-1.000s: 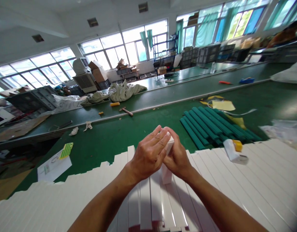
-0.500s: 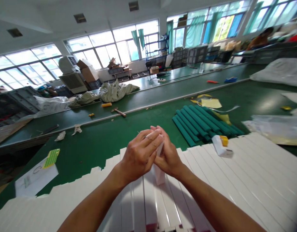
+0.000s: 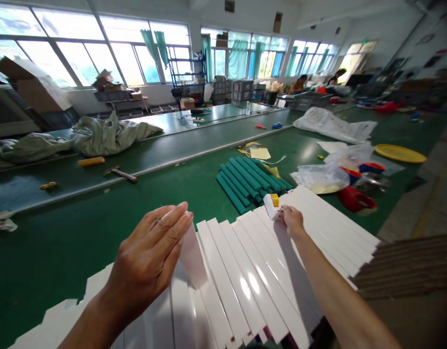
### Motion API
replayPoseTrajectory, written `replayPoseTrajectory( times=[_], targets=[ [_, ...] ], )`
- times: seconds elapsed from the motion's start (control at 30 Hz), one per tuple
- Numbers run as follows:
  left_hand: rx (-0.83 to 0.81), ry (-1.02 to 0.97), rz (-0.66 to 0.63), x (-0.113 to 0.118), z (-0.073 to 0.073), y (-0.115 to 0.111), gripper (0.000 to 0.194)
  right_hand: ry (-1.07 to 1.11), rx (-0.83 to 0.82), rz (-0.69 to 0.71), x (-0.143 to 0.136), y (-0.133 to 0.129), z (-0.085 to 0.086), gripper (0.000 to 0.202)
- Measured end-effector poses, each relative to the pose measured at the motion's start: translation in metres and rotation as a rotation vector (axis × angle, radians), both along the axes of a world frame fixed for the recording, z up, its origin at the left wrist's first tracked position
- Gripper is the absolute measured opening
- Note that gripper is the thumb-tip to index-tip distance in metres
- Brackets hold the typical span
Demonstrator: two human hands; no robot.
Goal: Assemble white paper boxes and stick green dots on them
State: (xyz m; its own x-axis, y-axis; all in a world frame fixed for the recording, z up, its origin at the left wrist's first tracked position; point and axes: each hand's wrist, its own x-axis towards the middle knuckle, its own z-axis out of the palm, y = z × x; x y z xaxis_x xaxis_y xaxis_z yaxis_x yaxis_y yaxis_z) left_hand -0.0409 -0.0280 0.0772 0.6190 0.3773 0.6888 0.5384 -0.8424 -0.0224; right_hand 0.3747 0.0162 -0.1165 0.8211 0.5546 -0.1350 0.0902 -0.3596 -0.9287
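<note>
In the lower left of the head view, my left hand [image 3: 150, 249] holds the top of a long white box [image 3: 193, 261], its fingers laid straight and close together over the end. The box is tilted up, its lower end over a row of flat white boxes [image 3: 241, 271]. Further right, my right hand [image 3: 293, 220] is stretched forward, fingertips pinched at the near end of a small white tape dispenser [image 3: 269, 206] with a yellow roll. That dispenser rests on the far edge of the white boxes.
Green ribbed tubes [image 3: 247, 182] lie in a pile behind the boxes. A hammer [image 3: 120, 173] and a yellow roll [image 3: 91, 161] are on the green table at left. Clear plastic bags [image 3: 321, 177], red cups [image 3: 357, 198] and a yellow disc [image 3: 400, 152] sit at right. People work far back.
My right hand has left the white box and moved right to the tape dispenser. My left hand still holds the box. The view has turned to the right.
</note>
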Motion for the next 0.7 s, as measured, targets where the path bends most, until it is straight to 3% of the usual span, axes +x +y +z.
replayPoseTrajectory(
  times=[0.13,0.33,0.47,0.7],
  targets=[
    [-0.006,-0.020,-0.003,0.002,0.000,0.000,0.049,0.174,-0.091,-0.007,0.004,0.011,-0.007,0.023],
    [-0.007,-0.042,-0.006,-0.001,0.001,-0.005,0.049,0.379,-0.090,-0.064,0.005,0.024,0.003,0.025],
    [-0.005,-0.056,-0.012,-0.002,0.001,-0.008,0.049,0.441,0.019,-0.067,0.003,0.012,0.004,0.024],
    [-0.020,-0.076,-0.021,-0.003,-0.002,-0.007,0.051,0.513,0.165,-0.068,-0.008,-0.014,-0.016,0.018]
  ],
)
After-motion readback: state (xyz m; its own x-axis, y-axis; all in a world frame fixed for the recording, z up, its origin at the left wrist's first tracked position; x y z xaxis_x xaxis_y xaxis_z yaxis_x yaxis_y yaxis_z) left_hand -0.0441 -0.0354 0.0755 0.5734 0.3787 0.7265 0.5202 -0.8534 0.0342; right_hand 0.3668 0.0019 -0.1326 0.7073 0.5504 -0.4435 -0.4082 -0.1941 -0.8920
